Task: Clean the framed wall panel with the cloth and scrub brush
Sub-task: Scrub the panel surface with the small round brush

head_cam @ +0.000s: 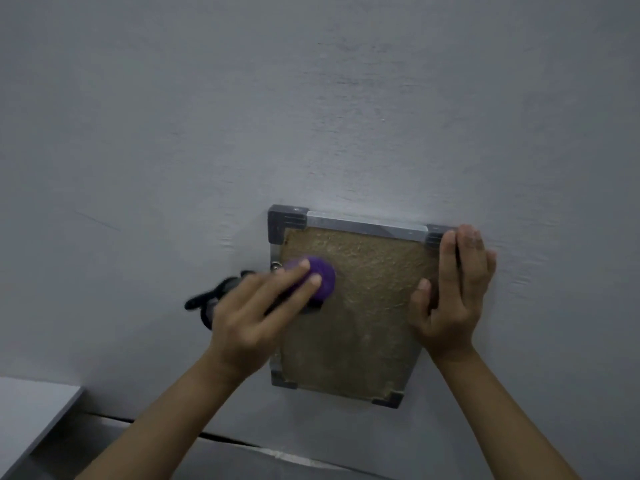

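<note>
A framed wall panel hangs on the pale wall, with a brownish rough face, a metal frame and dark plastic corners. My left hand presses a purple round scrub brush against the panel's upper left area. A dark cloth sticks out behind that hand, to the left of the frame; I cannot tell whether the hand holds it. My right hand lies flat on the panel's right edge near the top right corner, fingers up and thumb on the brown face.
The grey-white wall fills most of the view. A white surface's corner shows at the bottom left. Below the panel runs a crack or seam along the wall's base.
</note>
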`<state>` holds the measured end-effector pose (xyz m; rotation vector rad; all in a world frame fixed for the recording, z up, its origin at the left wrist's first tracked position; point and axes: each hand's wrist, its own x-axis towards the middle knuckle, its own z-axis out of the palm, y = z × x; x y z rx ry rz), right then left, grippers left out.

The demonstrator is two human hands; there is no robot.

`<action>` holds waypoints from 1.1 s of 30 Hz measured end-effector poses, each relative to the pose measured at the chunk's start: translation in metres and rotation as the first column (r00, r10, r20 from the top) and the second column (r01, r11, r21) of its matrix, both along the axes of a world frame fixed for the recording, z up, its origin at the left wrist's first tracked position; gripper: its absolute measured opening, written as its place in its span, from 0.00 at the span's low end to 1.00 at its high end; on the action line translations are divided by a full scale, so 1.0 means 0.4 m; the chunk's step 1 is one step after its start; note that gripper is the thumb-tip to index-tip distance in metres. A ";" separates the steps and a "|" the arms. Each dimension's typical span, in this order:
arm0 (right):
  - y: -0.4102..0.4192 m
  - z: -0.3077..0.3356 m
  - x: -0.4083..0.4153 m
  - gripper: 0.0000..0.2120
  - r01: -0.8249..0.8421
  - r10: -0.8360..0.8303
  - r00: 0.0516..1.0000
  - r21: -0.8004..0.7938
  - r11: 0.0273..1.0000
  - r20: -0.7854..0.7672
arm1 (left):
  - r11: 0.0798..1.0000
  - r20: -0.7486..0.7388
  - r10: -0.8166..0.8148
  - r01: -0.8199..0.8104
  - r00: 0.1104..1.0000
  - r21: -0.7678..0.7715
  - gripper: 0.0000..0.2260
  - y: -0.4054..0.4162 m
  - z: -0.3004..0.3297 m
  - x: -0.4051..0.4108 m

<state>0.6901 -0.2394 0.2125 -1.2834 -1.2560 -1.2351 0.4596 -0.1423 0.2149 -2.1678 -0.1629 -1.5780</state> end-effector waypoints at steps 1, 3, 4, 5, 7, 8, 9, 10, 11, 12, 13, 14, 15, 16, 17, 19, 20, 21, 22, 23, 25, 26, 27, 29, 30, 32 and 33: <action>-0.001 0.001 0.000 0.23 0.003 -0.003 1.000 -0.002 1.000 0.001 | 1.000 0.052 0.011 -0.012 0.999 0.005 0.13 0.010 0.026 0.000; -0.002 0.002 -0.002 0.23 0.009 -0.009 1.000 -0.005 1.000 0.005 | 1.000 0.107 0.027 -0.028 0.994 0.004 0.11 0.021 0.054 0.015; -0.002 0.003 -0.003 0.22 0.012 -0.012 1.000 -0.006 1.000 0.004 | 1.000 0.120 0.025 -0.024 0.992 -0.013 0.10 0.020 0.054 0.025; -0.002 0.003 -0.004 0.22 0.016 -0.016 1.000 -0.009 1.000 0.001 | 0.999 0.123 0.023 -0.018 0.992 -0.039 0.11 0.016 0.044 0.031; -0.002 0.005 -0.006 0.22 0.021 -0.021 1.000 -0.011 1.000 -0.003 | 0.998 0.065 0.009 -0.004 0.998 -0.070 0.13 0.006 0.014 0.033; -0.004 0.006 -0.008 0.23 0.024 -0.024 1.000 -0.014 1.000 -0.005 | 0.997 0.003 -0.005 0.005 1.000 -0.075 0.13 0.001 -0.001 0.027; -0.007 0.006 -0.009 0.23 0.026 -0.026 1.000 -0.017 1.000 -0.005 | 0.997 -0.067 -0.017 0.012 0.998 -0.071 0.13 -0.003 -0.010 0.016; -0.008 0.006 -0.009 0.23 0.028 -0.028 1.000 -0.019 0.999 -0.005 | 0.998 -0.130 -0.020 0.013 0.991 -0.056 0.13 -0.004 -0.014 0.004; -0.010 0.006 -0.011 0.23 0.032 -0.032 0.999 -0.018 0.999 -0.006 | 0.999 -0.170 -0.015 0.010 0.985 -0.032 0.12 -0.004 -0.013 -0.009; -0.011 0.007 -0.012 0.23 0.037 -0.038 0.999 -0.017 0.999 -0.008 | 1.000 -0.176 -0.006 0.004 0.984 -0.011 0.12 -0.002 -0.005 -0.022; -0.011 0.007 -0.015 0.23 0.043 -0.044 0.999 -0.017 0.999 -0.009 | 1.000 -0.142 0.002 -0.003 0.990 -0.008 0.11 0.002 0.010 -0.034; -0.011 0.008 -0.017 0.23 0.051 -0.051 0.999 -0.017 0.999 -0.008 | 1.000 -0.079 0.008 -0.009 0.997 -0.020 0.11 0.009 0.031 -0.042; -0.012 0.009 -0.018 0.23 0.060 -0.060 0.998 -0.016 0.998 -0.007 | 0.999 -0.007 0.010 -0.010 1.000 -0.038 0.10 0.016 0.057 -0.044; -0.012 0.009 -0.019 0.23 0.066 -0.066 0.998 -0.019 0.998 -0.007 | 0.999 0.057 0.012 -0.009 0.998 -0.050 0.10 0.022 0.082 -0.039; -0.013 0.009 -0.019 0.23 0.071 -0.071 0.997 -0.022 0.997 -0.007 | 0.999 0.098 0.010 -0.005 0.995 -0.051 0.10 0.022 0.099 -0.026; -0.013 0.007 -0.020 0.23 0.084 -0.084 0.996 -0.024 0.996 -0.011 | 0.999 0.105 -0.023 0.027 0.994 -0.036 0.09 0.006 0.099 0.020; -0.013 0.007 -0.019 0.23 0.095 -0.095 0.995 -0.026 0.995 -0.010 | 0.998 0.087 -0.049 0.052 0.995 -0.034 0.09 -0.006 0.087 0.046; -0.013 0.006 -0.019 0.23 0.110 -0.110 0.994 -0.030 0.993 -0.007 | 0.996 0.068 -0.074 0.077 0.995 -0.043 0.09 -0.020 0.074 0.067; -0.013 0.007 -0.019 0.23 0.125 -0.125 0.992 -0.034 0.992 0.002 | 0.994 0.054 -0.095 0.098 0.994 -0.057 0.10 -0.031 0.065 0.081; -0.014 0.008 -0.019 0.23 0.139 -0.139 0.990 -0.036 0.990 0.010 | 0.991 0.034 -0.115 0.118 0.993 -0.067 0.10 -0.036 0.060 0.085; -0.019 0.008 -0.019 0.23 0.149 -0.149 0.989 -0.042 0.988 0.016 | 0.991 -0.031 -0.134 0.133 0.990 -0.034 0.10 -0.029 0.057 0.067; -0.020 0.008 -0.020 0.23 0.147 -0.147 0.989 -0.044 0.988 0.015 | 0.992 -0.057 -0.126 0.126 0.990 0.000 0.10 -0.021 0.055 0.048; -0.021 0.008 -0.020 0.23 0.146 -0.146 0.989 -0.045 0.988 0.011 | 0.994 -0.060 -0.108 0.110 0.992 0.022 0.10 -0.011 0.054 0.028; -0.021 0.007 -0.021 0.23 0.152 -0.151 0.988 -0.047 0.987 0.007 | 0.998 0.003 -0.067 0.067 0.998 0.012 0.10 0.009 0.063 -0.006; -0.021 0.006 -0.021 0.23 0.154 -0.154 0.988 -0.047 0.987 0.007 | 0.999 0.038 -0.050 0.051 0.998 -0.006 0.10 0.016 0.072 -0.012; -0.019 0.006 -0.023 0.23 0.151 -0.151 0.989 -0.042 0.988 0.008 | 0.999 0.080 -0.029 0.031 0.996 -0.024 0.10 0.018 0.081 0.001; -0.019 0.008 -0.022 0.23 0.145 -0.145 0.989 -0.043 0.988 0.009 | 0.999 0.085 -0.032 0.034 0.996 -0.031 0.09 0.013 0.077 0.016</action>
